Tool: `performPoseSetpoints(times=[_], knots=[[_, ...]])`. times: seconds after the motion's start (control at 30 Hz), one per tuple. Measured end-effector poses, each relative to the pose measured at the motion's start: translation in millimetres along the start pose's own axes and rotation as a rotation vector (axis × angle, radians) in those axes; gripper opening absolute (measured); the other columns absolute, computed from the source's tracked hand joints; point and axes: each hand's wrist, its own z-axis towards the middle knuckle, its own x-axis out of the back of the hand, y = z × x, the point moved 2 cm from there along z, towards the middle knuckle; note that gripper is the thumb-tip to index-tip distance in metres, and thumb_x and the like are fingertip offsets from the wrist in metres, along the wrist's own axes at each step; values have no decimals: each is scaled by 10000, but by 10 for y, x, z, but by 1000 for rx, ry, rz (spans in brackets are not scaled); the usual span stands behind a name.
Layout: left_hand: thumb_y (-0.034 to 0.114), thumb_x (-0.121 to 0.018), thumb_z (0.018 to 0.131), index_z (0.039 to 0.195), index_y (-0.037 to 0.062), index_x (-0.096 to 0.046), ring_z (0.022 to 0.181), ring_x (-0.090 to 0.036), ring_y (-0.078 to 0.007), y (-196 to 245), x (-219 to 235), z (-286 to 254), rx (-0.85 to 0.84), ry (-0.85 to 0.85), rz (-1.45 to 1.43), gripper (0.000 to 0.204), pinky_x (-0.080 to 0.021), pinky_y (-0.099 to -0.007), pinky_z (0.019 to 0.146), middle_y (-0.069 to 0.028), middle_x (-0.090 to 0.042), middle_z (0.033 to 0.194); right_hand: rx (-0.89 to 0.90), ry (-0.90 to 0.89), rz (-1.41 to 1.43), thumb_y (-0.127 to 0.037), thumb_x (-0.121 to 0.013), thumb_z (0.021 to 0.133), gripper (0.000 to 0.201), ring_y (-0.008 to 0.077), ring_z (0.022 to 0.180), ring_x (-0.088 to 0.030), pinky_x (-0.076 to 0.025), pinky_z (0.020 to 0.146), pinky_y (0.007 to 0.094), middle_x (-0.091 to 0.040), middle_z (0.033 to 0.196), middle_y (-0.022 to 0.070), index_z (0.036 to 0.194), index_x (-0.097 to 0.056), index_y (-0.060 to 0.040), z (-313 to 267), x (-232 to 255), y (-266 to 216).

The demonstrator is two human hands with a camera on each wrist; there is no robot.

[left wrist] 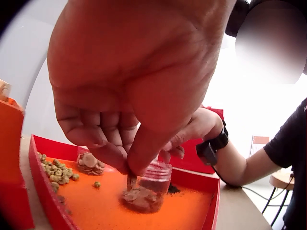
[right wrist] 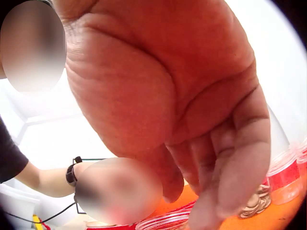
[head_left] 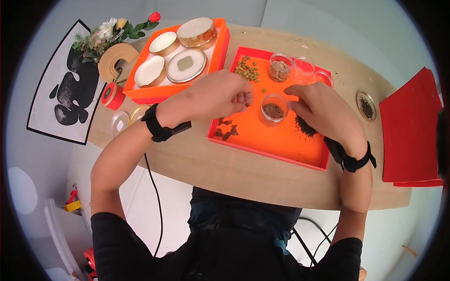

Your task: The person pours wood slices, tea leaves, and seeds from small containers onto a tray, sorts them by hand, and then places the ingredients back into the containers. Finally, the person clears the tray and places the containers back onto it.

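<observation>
My left hand (head_left: 218, 96) is over the left part of the orange tray (head_left: 253, 133). Thumb and forefinger pinch a small brown piece (left wrist: 132, 181), seen in the left wrist view. Just right of that hand stands a clear jar (head_left: 273, 117) with brown flakes (left wrist: 141, 197) in its bottom. My right hand (head_left: 328, 110) hovers at the jar's right side, fingers loosely bent and thumb tip close by the rim. Dark brown pieces (head_left: 227, 130) lie at the tray's left edge. Black shreds (head_left: 305, 126) lie partly hidden under the right hand.
Toward the tray's back are green-brown pellets (head_left: 247, 70), a jar of pale round slices (head_left: 280, 70) and another clear jar (head_left: 303, 70). An orange box (head_left: 224, 44) with several round tins stands left. A small dish (head_left: 366, 106) and red folder-like panel (head_left: 408, 129) are right.
</observation>
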Motion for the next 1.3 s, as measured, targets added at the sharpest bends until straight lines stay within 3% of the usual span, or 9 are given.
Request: performPoseSetpoints(times=[0.1, 0.23, 0.8, 1.0, 1.07, 1.13, 1.17, 1.23, 1.3], knots=[[56, -818, 947, 1039, 2, -760, 846, -743, -199, 140, 78, 111, -65, 111, -166, 121, -584, -346, 768, -86, -772, 898, 57, 151, 54, -155, -757, 1027, 211, 403, 812, -750, -586, 739, 479, -772, 869, 218, 1094, -784, 42, 31, 45, -95], [45, -787, 972, 1042, 1, -768, 866, -732, -146, 295, 120, 244, -119, 189, -433, 85, -583, -312, 795, -58, -775, 904, -111, 27, 321, -132, -792, 997, 190, 300, 645, -709, -550, 613, 403, -780, 808, 203, 1019, -785, 57, 61, 138, -301], [159, -782, 1024, 1034, 21, -775, 845, -677, -99, 187, 28, 276, -85, 232, -476, 139, -533, -286, 764, -13, -753, 908, -83, 55, 265, -40, -747, 925, 108, 355, 713, -742, -582, 682, 434, -746, 793, 225, 906, -750, 67, 94, 0, -76], [171, -786, 1015, 1069, 25, -802, 762, -659, -126, 221, 4, 297, -79, 172, -259, 157, -525, -321, 701, -51, -750, 843, -55, 99, 189, -41, -744, 916, 108, 373, 728, -735, -577, 684, 451, -728, 781, 228, 899, -744, 65, 65, 54, -64], [147, -782, 990, 1053, 20, -793, 728, -669, -187, 152, -3, 306, -74, 231, -205, 142, -524, -357, 686, -82, -758, 843, -50, 103, 167, -45, -745, 917, 108, 379, 731, -733, -576, 687, 454, -729, 790, 231, 899, -746, 61, 58, 49, -54], [124, -779, 969, 1033, 22, -788, 752, -693, -230, 85, 23, 289, -67, 226, -59, 120, -538, -382, 695, -98, -767, 867, -69, 38, 214, -92, -755, 944, 142, 279, 701, -695, -544, 673, 405, -749, 796, 152, 936, -761, 49, 54, 28, -44], [100, -777, 948, 1014, 24, -783, 776, -718, -272, 48, 38, 276, -59, 223, 83, 101, -553, -407, 704, -114, -777, 890, -69, 42, 219, -92, -755, 944, 142, 279, 701, -695, -544, 673, 405, -749, 796, 152, 936, -761, 49, 56, 33, -48], [81, -775, 921, 1000, 28, -780, 835, -733, -306, -40, 34, 256, -27, 205, 231, 95, -569, -434, 728, -125, -779, 915, -86, -8, 197, -66, -785, 918, 131, 413, 801, -738, -584, 736, 485, -745, 862, 251, 950, -767, 60, 55, 31, -54], [61, -774, 895, 986, 31, -776, 895, -748, -340, -146, 13, 243, 6, 189, 376, 96, -586, -461, 753, -137, -781, 940, -48, 44, 160, -69, -791, 919, 150, 420, 834, -741, -586, 750, 489, -749, 886, 256, 990, -775, 61, 37, -42, -9]])
